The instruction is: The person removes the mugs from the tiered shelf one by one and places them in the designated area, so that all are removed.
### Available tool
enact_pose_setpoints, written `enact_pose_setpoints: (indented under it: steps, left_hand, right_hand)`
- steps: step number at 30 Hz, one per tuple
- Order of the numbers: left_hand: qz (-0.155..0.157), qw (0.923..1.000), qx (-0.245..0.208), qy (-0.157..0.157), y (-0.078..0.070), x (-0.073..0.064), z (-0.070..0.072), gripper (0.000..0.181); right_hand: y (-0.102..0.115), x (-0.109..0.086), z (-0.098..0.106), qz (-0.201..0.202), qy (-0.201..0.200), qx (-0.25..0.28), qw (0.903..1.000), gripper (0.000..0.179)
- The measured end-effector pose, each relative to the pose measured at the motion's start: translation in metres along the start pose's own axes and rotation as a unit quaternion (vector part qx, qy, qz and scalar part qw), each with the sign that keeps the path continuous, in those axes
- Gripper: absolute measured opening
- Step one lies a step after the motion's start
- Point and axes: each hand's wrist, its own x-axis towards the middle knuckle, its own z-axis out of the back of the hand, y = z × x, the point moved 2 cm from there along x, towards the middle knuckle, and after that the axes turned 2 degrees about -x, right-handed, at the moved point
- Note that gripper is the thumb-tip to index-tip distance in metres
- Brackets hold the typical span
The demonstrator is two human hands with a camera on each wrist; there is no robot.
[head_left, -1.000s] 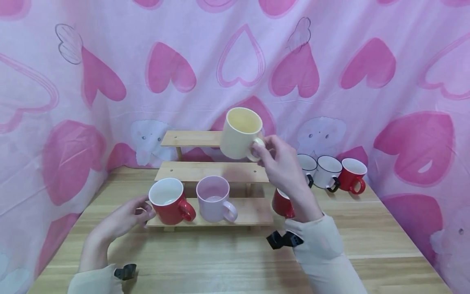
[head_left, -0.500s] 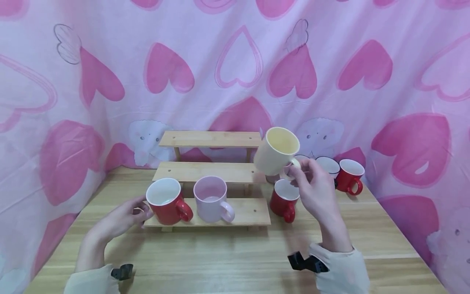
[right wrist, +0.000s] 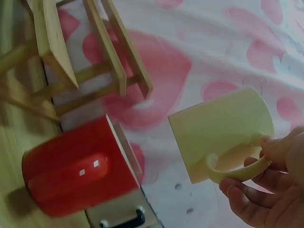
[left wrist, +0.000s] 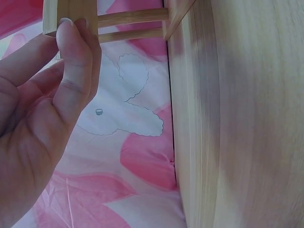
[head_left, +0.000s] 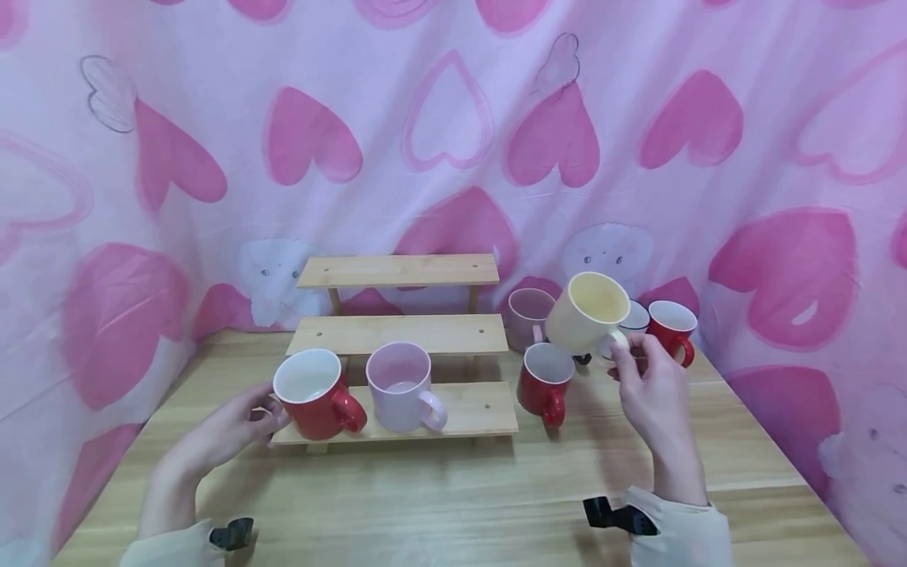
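My right hand point(head_left: 655, 386) pinches the handle of a pale yellow mug point(head_left: 588, 313), held tilted in the air beyond a red mug point(head_left: 544, 384) on the table. In the right wrist view, thumb and fingers grip the yellow mug's handle. My left hand point(head_left: 230, 429) holds the left end of the lowest board of a three-tier wooden shelf point(head_left: 471, 409). The left wrist view shows its fingers point(left wrist: 76, 57) curled against the board's end. A larger red mug point(head_left: 315, 405) and a lilac mug point(head_left: 398, 386) stand on that lowest board.
Behind and around the yellow mug stand a dusky pink mug point(head_left: 527, 319), a white mug with a dark rim point(head_left: 636, 315), partly hidden, and another red mug point(head_left: 669, 327). A pink heart-patterned cloth point(head_left: 453, 94) hangs behind the wooden table point(head_left: 425, 504).
My right hand has carried the yellow mug from above the shelf to the right and lower, over the table. The left hand stays at the shelf's end. The view has shifted slightly.
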Motion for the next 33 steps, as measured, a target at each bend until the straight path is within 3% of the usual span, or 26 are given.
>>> enact_pose_setpoints:
  steps: [10,17,24,29,33]
  left_hand:
    - [-0.008,0.9999,-0.01,0.001,0.001,-0.003,0.003,0.024]
    - [-0.002,1.0,-0.003,-0.009,0.001,-0.006,0.006,0.025]
    - [-0.002,0.9996,-0.027,0.004,0.002,0.001,0.001,0.03]
    - [0.003,0.9997,-0.026,-0.001,0.0,0.004,-0.002,0.03]
    - [0.006,0.9997,-0.024,-0.003,-0.001,0.002,-0.001,0.03]
  right_hand:
    - [-0.031,-0.011,0.003,-0.065,-0.006,-0.023,0.9976,0.024]
    - [-0.046,-0.019,-0.003,-0.078,-0.021,0.013,0.9966,0.02]
    - [-0.062,-0.032,-0.004,-0.152,0.007,0.022,0.9882,0.024]
    - [-0.069,-0.037,-0.001,-0.141,0.007,0.008,0.99,0.023]
    - [-0.074,-0.039,0.0,-0.142,0.045,-0.01,0.9887,0.026]
